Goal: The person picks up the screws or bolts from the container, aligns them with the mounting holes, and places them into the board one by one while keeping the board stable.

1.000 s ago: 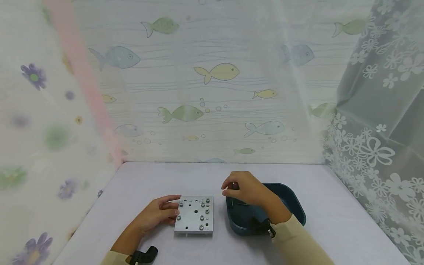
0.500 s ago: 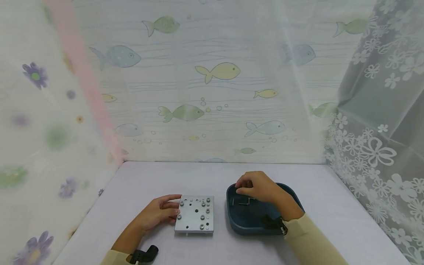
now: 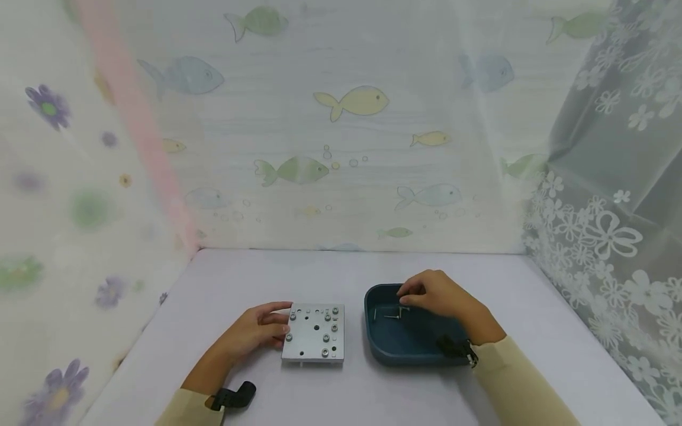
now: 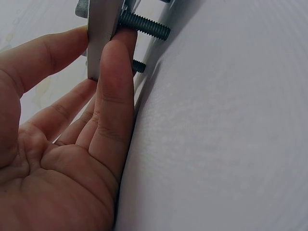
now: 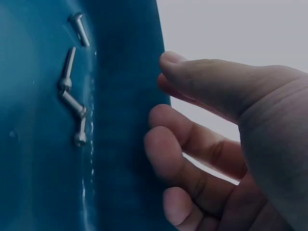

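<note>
My left hand (image 3: 251, 332) pinches the left edge of a silver metal plate (image 3: 311, 348), its thumb on one face and fingers against the other. Several socket-head screws (image 3: 326, 338) sit in the plate's holes. In the left wrist view a threaded screw shank (image 4: 147, 25) sticks out of the underside. My right hand (image 3: 442, 296) is over the back of a dark blue tray (image 3: 391, 357), fingers loosely bent and thumb near the index finger. Nothing shows between them. Several loose screws (image 5: 72, 67) lie on the tray floor, beside the fingers in the right wrist view.
Plate and tray stand side by side on a white-covered table (image 3: 298, 272). A fish-print curtain (image 3: 341, 195) hangs behind it, with a flowered sheet (image 3: 80, 236) at left and a lace-patterned one (image 3: 602, 231) at right. Each wrist wears a black camera band (image 3: 234, 396).
My right hand has moved rightward from the tray's left rim to over its back part, uncovering the loose screws. The left hand stays on the plate. The head view has tilted slightly down.
</note>
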Demonstrator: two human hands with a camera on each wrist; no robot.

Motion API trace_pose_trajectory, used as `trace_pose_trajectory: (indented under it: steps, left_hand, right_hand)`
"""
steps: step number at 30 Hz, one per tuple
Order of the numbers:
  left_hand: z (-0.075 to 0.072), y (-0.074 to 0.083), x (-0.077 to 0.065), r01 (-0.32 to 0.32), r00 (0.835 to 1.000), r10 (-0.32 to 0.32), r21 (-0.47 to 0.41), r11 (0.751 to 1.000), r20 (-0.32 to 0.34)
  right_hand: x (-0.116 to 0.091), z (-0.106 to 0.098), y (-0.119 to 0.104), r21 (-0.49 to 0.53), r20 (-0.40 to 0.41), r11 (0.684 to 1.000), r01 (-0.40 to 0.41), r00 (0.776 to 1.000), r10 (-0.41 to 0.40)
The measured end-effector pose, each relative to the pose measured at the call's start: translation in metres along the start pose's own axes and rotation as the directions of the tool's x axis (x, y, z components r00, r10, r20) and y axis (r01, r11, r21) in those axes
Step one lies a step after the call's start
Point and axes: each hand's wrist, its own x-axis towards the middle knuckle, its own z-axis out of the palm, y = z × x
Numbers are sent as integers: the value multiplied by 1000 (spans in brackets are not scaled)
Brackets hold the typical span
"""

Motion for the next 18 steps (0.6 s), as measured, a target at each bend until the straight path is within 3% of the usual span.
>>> trace_pose_trajectory:
  steps: [8, 18]
  left_hand:
    - [0, 3, 2, -16, 1000, 16, 7, 1000, 5]
    - [0, 3, -1, -15, 1000, 15, 14, 1000, 8]
  right_hand:
    - [-2, -8, 9, 44, 53, 994, -105, 993, 102]
    - [-3, -11, 16, 19, 129, 986, -166, 978, 162]
